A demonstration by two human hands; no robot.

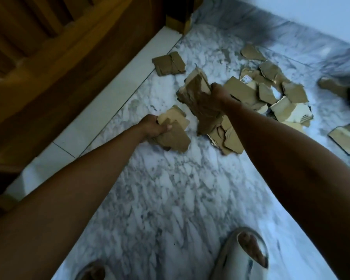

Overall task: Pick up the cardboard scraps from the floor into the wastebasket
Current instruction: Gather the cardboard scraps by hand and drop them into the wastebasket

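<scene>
At centre frame, left hand (153, 126) with fingers curled tight around a stack of torn brown cardboard pieces (173, 131). Just right, right hand (217, 93) clenched on a larger wad of ragged brown cardboard (198, 98). Loose brown cardboard scraps (275, 93) scattered over white-grey marble floor (160, 199), upper right.

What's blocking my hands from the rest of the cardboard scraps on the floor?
Nothing visible blocks the loose scraps on the marble floor, but the left hand and the right hand are each already full of cardboard. No wastebasket is in view.
</scene>
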